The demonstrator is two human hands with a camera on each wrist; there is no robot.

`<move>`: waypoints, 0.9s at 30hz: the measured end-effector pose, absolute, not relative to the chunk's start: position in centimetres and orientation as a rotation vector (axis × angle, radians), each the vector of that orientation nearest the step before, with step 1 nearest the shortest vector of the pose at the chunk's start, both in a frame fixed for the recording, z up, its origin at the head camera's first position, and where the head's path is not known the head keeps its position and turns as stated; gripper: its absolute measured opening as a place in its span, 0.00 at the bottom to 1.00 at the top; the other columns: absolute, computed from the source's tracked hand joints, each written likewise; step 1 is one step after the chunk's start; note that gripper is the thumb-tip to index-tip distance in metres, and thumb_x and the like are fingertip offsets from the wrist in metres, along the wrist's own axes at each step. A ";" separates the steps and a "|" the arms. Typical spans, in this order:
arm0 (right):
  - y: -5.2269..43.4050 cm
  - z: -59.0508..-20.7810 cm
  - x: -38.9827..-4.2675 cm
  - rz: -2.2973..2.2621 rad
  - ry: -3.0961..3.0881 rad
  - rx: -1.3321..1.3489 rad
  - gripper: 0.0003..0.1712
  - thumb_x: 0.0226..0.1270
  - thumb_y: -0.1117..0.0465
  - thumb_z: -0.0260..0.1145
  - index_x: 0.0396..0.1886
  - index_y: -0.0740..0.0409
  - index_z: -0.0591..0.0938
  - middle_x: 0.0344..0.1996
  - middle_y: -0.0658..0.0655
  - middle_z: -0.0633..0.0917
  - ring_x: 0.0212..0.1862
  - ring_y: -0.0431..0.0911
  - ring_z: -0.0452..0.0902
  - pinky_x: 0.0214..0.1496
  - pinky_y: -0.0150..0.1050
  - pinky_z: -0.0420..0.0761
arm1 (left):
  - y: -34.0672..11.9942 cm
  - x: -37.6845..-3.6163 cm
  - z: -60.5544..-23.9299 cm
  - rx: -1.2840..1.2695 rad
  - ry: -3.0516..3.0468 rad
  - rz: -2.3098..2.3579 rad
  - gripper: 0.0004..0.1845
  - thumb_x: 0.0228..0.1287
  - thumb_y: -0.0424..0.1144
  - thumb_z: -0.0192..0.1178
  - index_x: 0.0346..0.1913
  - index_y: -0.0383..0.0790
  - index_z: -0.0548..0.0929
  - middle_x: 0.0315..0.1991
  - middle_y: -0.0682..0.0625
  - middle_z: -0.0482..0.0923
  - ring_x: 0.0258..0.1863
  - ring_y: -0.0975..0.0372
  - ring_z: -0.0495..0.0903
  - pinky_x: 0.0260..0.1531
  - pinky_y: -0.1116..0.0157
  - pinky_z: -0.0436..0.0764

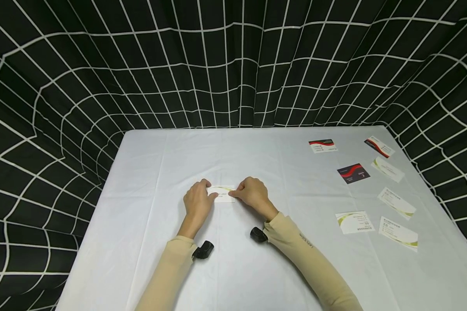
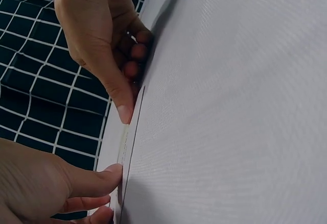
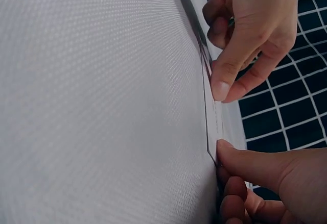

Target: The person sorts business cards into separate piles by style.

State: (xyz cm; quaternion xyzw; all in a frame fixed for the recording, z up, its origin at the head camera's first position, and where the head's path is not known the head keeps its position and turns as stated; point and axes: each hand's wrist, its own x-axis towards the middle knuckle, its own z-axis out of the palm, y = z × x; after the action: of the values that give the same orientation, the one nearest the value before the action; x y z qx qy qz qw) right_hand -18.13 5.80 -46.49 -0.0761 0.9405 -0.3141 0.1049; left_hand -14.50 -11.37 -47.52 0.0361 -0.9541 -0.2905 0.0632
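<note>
A white business card (image 1: 224,197) with a yellow-green curved stripe lies on the white cloth in front of me. My left hand (image 1: 197,199) pinches its left end, the thumb on the printed face. At the right end, my right hand (image 1: 253,193) grips the card between thumb and fingers. Seen almost edge-on in the left wrist view, the card (image 2: 127,147) runs between both thumbs, low over the cloth. The right wrist view shows the card's near edge (image 3: 208,119) as a thin line between the hands. Fingertips hide both ends.
On the right of the table (image 1: 140,172) lie several separate cards: a red-black-white card (image 1: 323,146), a dark card with a red wave (image 1: 353,173), another red-and-black card (image 1: 379,147), and several white-and-green ones, including one card (image 1: 354,222) nearest me. A black gridded curtain (image 1: 218,65) surrounds the table.
</note>
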 end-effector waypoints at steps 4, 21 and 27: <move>6.3 -46.3 -18.1 -0.928 2.783 -0.212 0.18 0.55 0.51 0.76 0.16 0.57 0.85 0.11 0.48 0.77 0.16 0.38 0.63 0.16 0.28 0.60 | -10.8 -14.6 -47.4 0.084 -2.893 -0.870 0.19 0.55 0.36 0.72 0.47 0.29 0.82 0.26 0.45 0.77 0.23 0.57 0.75 0.24 0.63 0.76; 11.0 -45.6 -17.6 -1.176 2.513 -0.205 0.16 0.62 0.51 0.71 0.25 0.60 0.86 0.19 0.51 0.80 0.21 0.40 0.66 0.26 0.32 0.66 | -5.5 -14.5 -47.2 -0.201 -2.814 -0.848 0.19 0.59 0.36 0.70 0.52 0.32 0.81 0.28 0.46 0.79 0.20 0.60 0.76 0.23 0.65 0.76; 15.5 -44.0 -16.6 -1.131 2.641 -0.147 0.13 0.62 0.54 0.72 0.34 0.61 0.87 0.27 0.54 0.86 0.25 0.41 0.73 0.28 0.35 0.72 | -1.5 -13.8 -47.3 -0.340 -2.821 -0.782 0.15 0.62 0.36 0.67 0.50 0.36 0.83 0.31 0.47 0.81 0.22 0.60 0.79 0.20 0.66 0.75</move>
State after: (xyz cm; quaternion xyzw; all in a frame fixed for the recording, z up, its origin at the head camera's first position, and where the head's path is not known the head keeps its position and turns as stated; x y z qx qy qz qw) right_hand -16.58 15.50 -43.98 -0.0506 0.9100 -0.3896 0.1322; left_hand -13.80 -1.51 -47.27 -0.1150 -0.9527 -0.2640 0.0971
